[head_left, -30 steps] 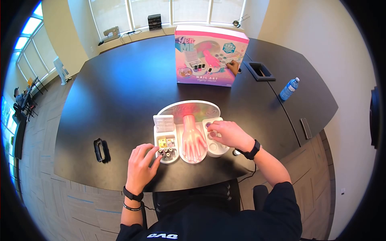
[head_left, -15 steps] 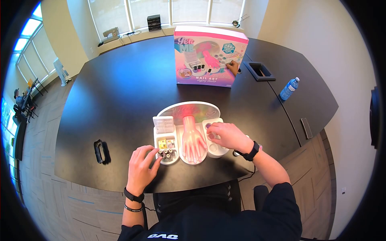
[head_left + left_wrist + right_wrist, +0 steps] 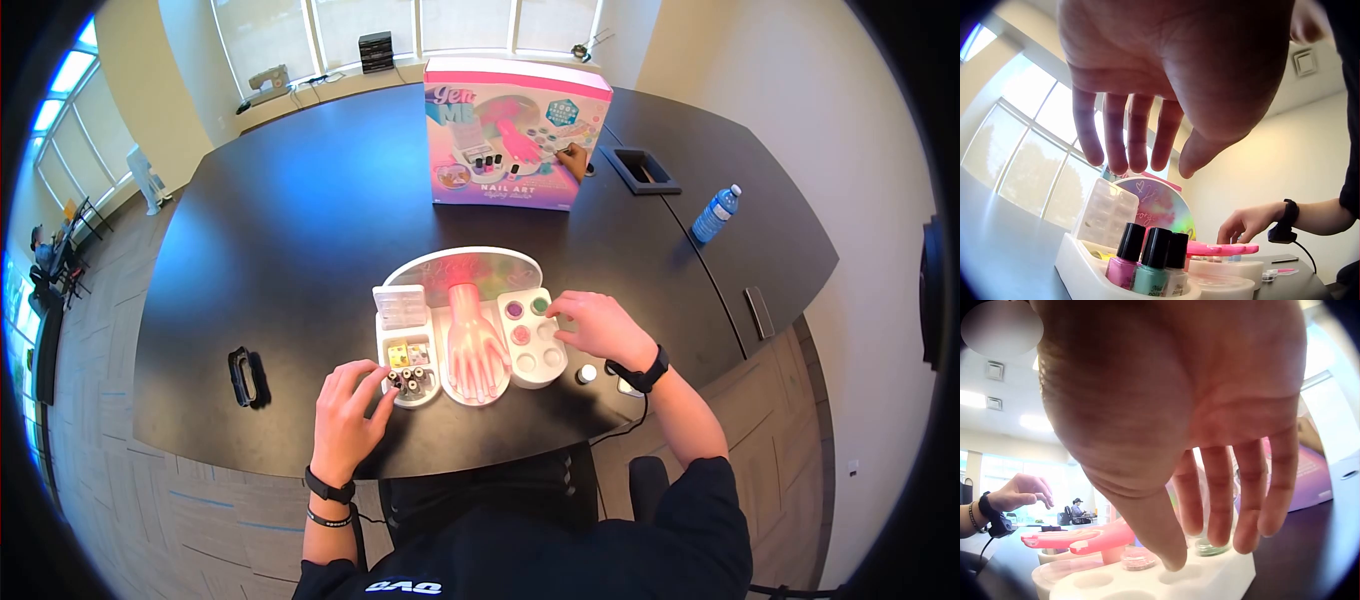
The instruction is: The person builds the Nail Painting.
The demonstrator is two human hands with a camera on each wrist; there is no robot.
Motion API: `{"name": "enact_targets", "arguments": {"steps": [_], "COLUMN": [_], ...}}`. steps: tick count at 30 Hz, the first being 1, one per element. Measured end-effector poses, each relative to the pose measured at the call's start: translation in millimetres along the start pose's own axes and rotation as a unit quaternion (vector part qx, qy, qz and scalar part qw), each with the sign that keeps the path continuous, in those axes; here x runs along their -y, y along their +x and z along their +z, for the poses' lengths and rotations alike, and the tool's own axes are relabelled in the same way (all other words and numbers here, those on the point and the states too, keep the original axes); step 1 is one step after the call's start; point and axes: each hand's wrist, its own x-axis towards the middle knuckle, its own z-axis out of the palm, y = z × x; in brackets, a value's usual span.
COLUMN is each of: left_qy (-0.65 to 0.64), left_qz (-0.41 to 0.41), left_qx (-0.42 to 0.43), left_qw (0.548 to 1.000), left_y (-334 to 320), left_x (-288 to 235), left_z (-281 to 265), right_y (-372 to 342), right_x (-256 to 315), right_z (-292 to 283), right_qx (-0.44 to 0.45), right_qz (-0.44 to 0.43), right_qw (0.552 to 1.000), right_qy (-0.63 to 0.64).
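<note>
My left hand (image 3: 350, 415) hovers with relaxed, parted fingers beside the nail polish bottles (image 3: 412, 380) in the white tray's left section. The left wrist view has pink, teal (image 3: 1150, 280) and pale bottles with black caps below that hand (image 3: 1172, 69). My right hand (image 3: 605, 330) is over the right edge of the pot holder (image 3: 540, 372), its thumb and fingers apart and nothing visible between them. Purple (image 3: 514, 310), green (image 3: 540, 305) and pink (image 3: 521, 335) pots occupy some of its round wells. Between both sections lies a pink model hand (image 3: 476, 350).
Behind the tray stands a pink nail art box (image 3: 515, 140). A water bottle (image 3: 716, 214) and a phone (image 3: 759, 312) are at the right, a black band-like object (image 3: 242, 377) at the left. A small white-topped item (image 3: 586, 374) and a cable lie near my right wrist.
My right hand has moved right, off the pots, and its fingers have spread, uncovering the green pot and several wells. My left hand has barely moved. The view has shifted slightly.
</note>
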Motion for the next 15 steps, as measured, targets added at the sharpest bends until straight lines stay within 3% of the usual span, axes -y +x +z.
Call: {"name": "enact_targets", "arguments": {"steps": [15], "left_qy": [-0.001], "left_qz": [-0.001], "left_qx": [0.001], "left_qw": [1.0], "left_y": [0.9], "left_x": [-2.5], "left_z": [-0.1], "right_y": [-44.8], "right_x": [-58.3], "right_z": [-0.4], "right_qx": [0.061], "right_qz": [0.132], "right_qw": [0.987], "right_qy": [-0.072]}}
